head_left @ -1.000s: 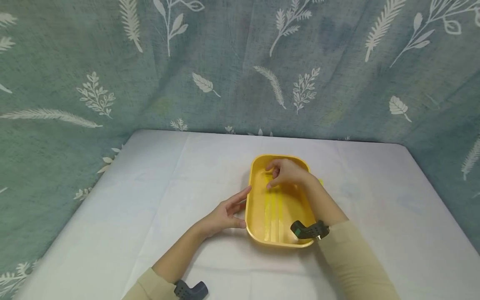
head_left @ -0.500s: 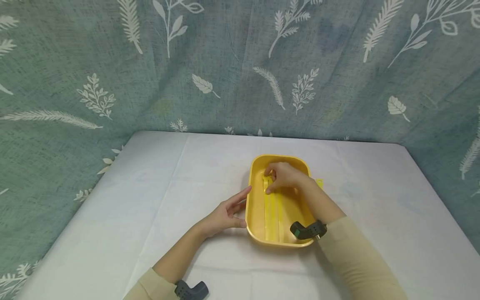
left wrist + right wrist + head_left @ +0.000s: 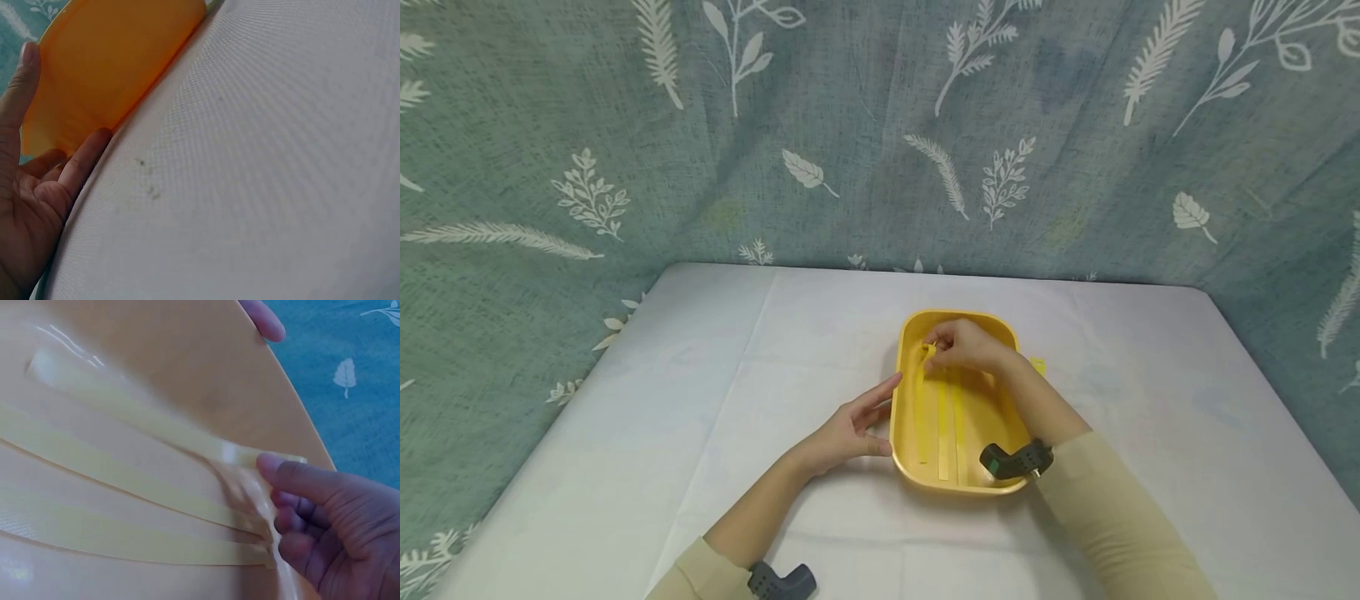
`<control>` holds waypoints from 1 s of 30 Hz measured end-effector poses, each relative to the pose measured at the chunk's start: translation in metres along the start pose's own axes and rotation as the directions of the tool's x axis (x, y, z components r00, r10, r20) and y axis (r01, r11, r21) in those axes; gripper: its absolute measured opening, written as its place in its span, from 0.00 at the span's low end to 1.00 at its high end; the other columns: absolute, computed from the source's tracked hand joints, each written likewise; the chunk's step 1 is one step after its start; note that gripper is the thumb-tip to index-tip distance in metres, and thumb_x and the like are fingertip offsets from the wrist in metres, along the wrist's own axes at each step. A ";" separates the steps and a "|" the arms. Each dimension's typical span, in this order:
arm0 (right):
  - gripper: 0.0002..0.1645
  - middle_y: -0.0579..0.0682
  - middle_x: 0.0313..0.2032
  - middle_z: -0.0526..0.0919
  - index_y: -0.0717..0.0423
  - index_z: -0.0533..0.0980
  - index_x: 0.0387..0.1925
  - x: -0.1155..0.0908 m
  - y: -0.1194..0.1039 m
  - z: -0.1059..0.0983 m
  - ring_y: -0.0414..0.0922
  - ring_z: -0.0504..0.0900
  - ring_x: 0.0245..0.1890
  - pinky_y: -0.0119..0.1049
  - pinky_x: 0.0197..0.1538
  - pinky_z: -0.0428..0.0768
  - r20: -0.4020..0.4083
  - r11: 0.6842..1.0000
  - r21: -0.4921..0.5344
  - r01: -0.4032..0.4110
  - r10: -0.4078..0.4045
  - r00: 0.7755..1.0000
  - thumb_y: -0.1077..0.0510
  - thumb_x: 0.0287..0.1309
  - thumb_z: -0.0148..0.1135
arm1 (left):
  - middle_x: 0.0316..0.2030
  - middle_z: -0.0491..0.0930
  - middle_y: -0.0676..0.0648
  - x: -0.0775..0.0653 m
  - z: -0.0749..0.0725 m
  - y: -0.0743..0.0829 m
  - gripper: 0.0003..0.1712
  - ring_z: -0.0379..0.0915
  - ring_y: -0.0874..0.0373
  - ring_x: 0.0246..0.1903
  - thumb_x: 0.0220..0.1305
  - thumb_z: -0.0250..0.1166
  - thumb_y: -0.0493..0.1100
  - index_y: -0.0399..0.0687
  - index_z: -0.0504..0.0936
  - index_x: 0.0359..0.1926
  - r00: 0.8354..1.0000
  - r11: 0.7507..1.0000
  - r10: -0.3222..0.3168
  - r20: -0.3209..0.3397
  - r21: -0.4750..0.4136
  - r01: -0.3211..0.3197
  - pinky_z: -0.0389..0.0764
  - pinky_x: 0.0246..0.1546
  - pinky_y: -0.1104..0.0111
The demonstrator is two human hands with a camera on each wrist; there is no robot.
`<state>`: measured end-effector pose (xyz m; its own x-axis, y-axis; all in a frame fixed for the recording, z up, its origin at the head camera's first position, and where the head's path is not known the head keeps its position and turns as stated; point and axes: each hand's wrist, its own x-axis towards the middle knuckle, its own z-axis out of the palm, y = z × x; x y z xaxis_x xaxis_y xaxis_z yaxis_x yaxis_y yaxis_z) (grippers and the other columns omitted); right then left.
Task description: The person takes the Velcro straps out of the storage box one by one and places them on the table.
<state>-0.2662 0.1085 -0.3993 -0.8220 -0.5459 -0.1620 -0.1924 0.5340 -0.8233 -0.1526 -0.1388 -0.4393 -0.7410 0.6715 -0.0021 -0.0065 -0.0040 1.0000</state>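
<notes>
A yellow tray [image 3: 942, 487] lies on the white-covered table with several flat yellow strips inside. My right hand [image 3: 964, 346] is over its far part and pinches the end of the leftmost strip [image 3: 922, 417] between thumb and fingers. In the right wrist view that strip [image 3: 156, 425] runs from the fingertips across the tray floor. Two more strips, a middle one [image 3: 943, 425] and a right one [image 3: 959, 425], lie lengthwise beside it. My left hand [image 3: 850, 429] touches the tray's left outer wall with spread fingertips and thumb; the left wrist view shows them against the wall [image 3: 119, 62].
A small yellow piece [image 3: 1038, 365] shows just outside the tray's right side, partly behind the right forearm. A patterned green-blue cloth [image 3: 850, 167] hangs behind the table [image 3: 775, 333]. Both wrists wear dark devices.
My right hand has drawn the pinched strip leftward, away from the other strips, and its near end has moved further from the tray's front. The left hand and the tray have stayed put.
</notes>
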 end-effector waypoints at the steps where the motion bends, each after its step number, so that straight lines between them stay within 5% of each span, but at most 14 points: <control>1: 0.18 0.46 0.23 0.76 0.64 0.77 0.42 -0.001 -0.001 0.000 0.40 0.72 0.22 0.29 0.28 0.73 0.003 1.000 0.029 -0.008 0.008 1.000 0.61 0.50 0.70 | 0.74 0.46 0.47 0.000 0.000 0.000 0.59 0.47 0.45 0.71 0.49 0.73 0.53 0.55 0.46 0.75 1.000 1.000 0.002 -0.001 -0.003 -0.002 0.65 0.64 0.62; 6: 0.18 0.49 0.26 0.82 0.67 0.76 0.45 -0.003 -0.006 0.000 0.43 0.82 0.28 0.37 0.37 0.83 0.025 0.980 0.193 -0.044 0.040 0.999 0.63 0.53 0.68 | 0.74 0.47 0.50 -0.001 0.000 0.001 0.56 0.47 0.46 0.71 0.50 0.72 0.51 0.59 0.48 0.74 1.000 1.000 0.003 -0.002 -0.002 -0.003 0.64 0.64 0.61; 11: 0.22 0.53 0.34 0.85 0.68 0.74 0.52 -0.005 -0.007 -0.003 0.50 0.86 0.38 0.44 0.46 0.83 0.031 0.943 0.332 -0.031 0.022 0.999 0.63 0.56 0.65 | 0.74 0.47 0.52 -0.002 0.000 0.002 0.56 0.47 0.47 0.71 0.49 0.72 0.52 0.62 0.49 0.74 1.000 1.000 0.003 -0.013 0.013 -0.002 0.62 0.65 0.59; 17: 0.24 0.53 0.37 0.86 0.70 0.69 0.57 -0.007 -0.007 -0.008 0.51 0.85 0.40 0.51 0.51 0.77 0.008 0.831 0.556 -0.008 0.005 1.000 0.69 0.59 0.59 | 0.74 0.47 0.52 0.000 -0.001 0.000 0.56 0.47 0.47 0.71 0.49 0.72 0.53 0.63 0.49 0.74 1.000 1.000 0.009 -0.008 0.017 -0.009 0.62 0.65 0.58; 22: 0.27 0.50 0.35 0.86 0.68 0.67 0.61 -0.009 -0.008 -0.010 0.43 0.85 0.34 0.48 0.49 0.79 0.006 0.818 0.575 0.020 -0.029 1.000 0.69 0.60 0.58 | 0.74 0.47 0.51 0.000 0.000 0.000 0.56 0.47 0.47 0.71 0.48 0.73 0.52 0.62 0.49 0.74 1.000 1.000 0.011 -0.006 0.005 -0.011 0.63 0.65 0.59; 30: 0.33 0.47 0.37 0.86 0.61 0.63 0.67 -0.009 -0.008 -0.009 0.42 0.85 0.40 0.36 0.43 0.83 -0.004 0.808 0.587 0.052 -0.061 0.998 0.70 0.60 0.58 | 0.74 0.45 0.51 0.000 0.000 0.001 0.55 0.47 0.46 0.71 0.52 0.72 0.49 0.59 0.48 0.74 1.000 1.000 0.006 -0.003 0.018 -0.006 0.61 0.66 0.57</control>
<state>-0.2619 0.1153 -0.3859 -0.8107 -0.5751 -0.1094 0.1167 0.0243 -0.9929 -0.1526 -0.1394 -0.4388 -0.7430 0.6693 0.0041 0.0103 0.0053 0.9999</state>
